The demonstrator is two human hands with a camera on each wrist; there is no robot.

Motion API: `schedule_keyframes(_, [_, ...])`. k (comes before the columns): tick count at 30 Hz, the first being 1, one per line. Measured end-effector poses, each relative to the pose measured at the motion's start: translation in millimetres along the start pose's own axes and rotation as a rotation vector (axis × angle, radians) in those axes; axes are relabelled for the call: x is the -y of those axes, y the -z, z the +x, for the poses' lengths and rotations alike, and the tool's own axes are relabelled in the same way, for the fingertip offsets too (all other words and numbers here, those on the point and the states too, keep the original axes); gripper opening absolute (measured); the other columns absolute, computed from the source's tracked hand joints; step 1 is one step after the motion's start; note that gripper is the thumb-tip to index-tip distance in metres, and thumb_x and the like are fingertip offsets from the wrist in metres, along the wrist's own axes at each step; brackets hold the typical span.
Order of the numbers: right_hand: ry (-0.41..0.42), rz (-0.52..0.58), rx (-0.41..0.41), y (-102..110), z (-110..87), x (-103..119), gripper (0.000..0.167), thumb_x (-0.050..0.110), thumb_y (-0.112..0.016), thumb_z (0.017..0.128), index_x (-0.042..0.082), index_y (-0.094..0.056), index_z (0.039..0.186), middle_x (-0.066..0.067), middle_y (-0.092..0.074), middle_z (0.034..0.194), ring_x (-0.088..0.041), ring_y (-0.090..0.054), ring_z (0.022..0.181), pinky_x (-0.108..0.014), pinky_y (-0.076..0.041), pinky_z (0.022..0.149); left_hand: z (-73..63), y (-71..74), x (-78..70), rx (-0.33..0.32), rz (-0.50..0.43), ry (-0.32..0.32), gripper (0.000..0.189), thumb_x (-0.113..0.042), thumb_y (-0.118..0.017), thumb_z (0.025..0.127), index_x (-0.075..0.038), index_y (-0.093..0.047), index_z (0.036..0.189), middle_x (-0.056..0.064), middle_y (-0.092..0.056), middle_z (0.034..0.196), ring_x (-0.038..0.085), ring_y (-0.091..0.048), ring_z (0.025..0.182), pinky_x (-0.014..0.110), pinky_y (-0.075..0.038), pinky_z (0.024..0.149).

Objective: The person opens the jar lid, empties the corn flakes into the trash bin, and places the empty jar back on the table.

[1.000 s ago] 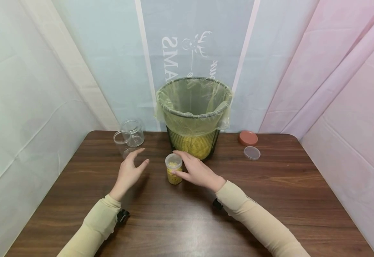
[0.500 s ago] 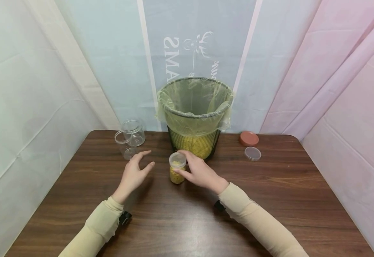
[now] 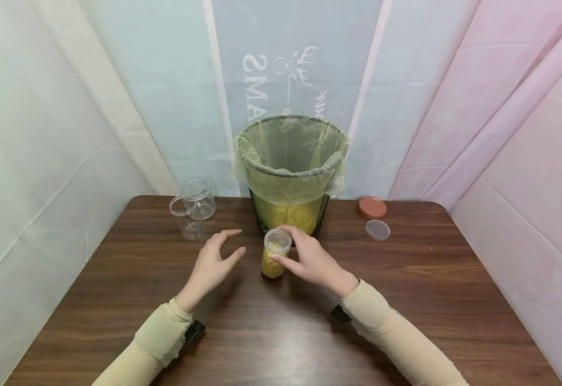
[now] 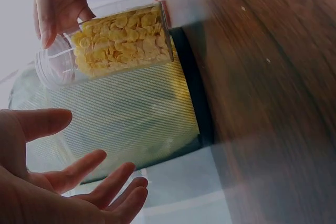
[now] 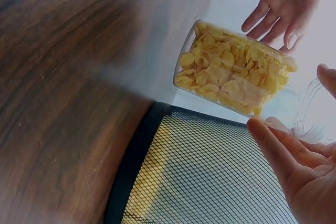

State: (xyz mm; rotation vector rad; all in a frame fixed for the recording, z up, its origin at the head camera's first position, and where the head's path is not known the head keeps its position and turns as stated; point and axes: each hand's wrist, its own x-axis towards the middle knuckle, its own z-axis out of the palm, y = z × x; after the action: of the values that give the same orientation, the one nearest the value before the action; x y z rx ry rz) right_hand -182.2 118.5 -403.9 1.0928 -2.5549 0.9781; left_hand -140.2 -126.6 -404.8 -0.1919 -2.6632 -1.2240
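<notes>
A clear jar [image 3: 275, 260] filled with yellow flakes, like cornflakes, stands upright in front of the bin. My right hand [image 3: 317, 262] grips it near its top, thumb on the near side and fingers behind. The right wrist view shows the thumb and fingers about the jar's clear neck, above the flakes [image 5: 231, 72]. To the jar's left, my left hand [image 3: 213, 265] is held apart from it, fingers spread and palm facing it. The left wrist view shows that gap between the left hand [image 4: 63, 187] and the jar [image 4: 123, 40].
Behind the jar stands a black mesh bin [image 3: 257, 214] with a pale yellow liner [image 3: 288, 187]. Two clear jars [image 3: 204, 206] are at the back left. A red lid [image 3: 372, 207] and a clear lid [image 3: 377, 230] lie at the back right of the wooden table [image 3: 430, 284].
The jar has shifted to the right along with my right hand. My left hand has moved right too, fingers still spread.
</notes>
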Motion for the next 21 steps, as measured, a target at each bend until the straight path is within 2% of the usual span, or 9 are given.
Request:
schedule_keyframes(6, [0.017,0.011,-0.032,10.9,-5.1,2.3,0.061,0.038,-0.071,0.084,0.006,-0.046,0.131,-0.005,-0.06,0.12,-0.015,-0.061,0.108,-0.033,-0.051,0.088,-2.7,-3.6,-9.6,0.016,-0.01,-0.03,0.041,-0.027,-0.066,0.087,-0.016,-0.058,0.126,0.008,-0.059,0.128,0.031,-0.049,0.123,0.053,-0.037,0.1])
schedule_keyframes(11, [0.032,0.049,-0.086,20.3,-8.3,4.8,0.059,0.036,-0.073,0.082,0.008,-0.048,0.128,-0.004,-0.062,0.116,-0.014,-0.061,0.105,-0.035,-0.051,0.087,-6.1,-8.0,-19.0,0.015,0.005,-0.086,0.041,-0.027,-0.068,0.086,-0.017,-0.059,0.124,0.004,-0.061,0.126,0.027,-0.051,0.122,0.053,-0.037,0.099])
schedule_keyframes(21, [0.017,0.236,-0.16,37.0,-12.1,7.6,0.052,0.023,-0.079,0.077,0.01,-0.054,0.122,-0.006,-0.065,0.108,-0.018,-0.066,0.093,-0.023,-0.056,0.072,-10.0,-10.7,-31.8,0.052,-0.018,-0.118,0.042,-0.031,-0.068,0.086,-0.018,-0.058,0.126,-0.001,-0.058,0.126,0.022,-0.052,0.123,0.047,-0.042,0.099])
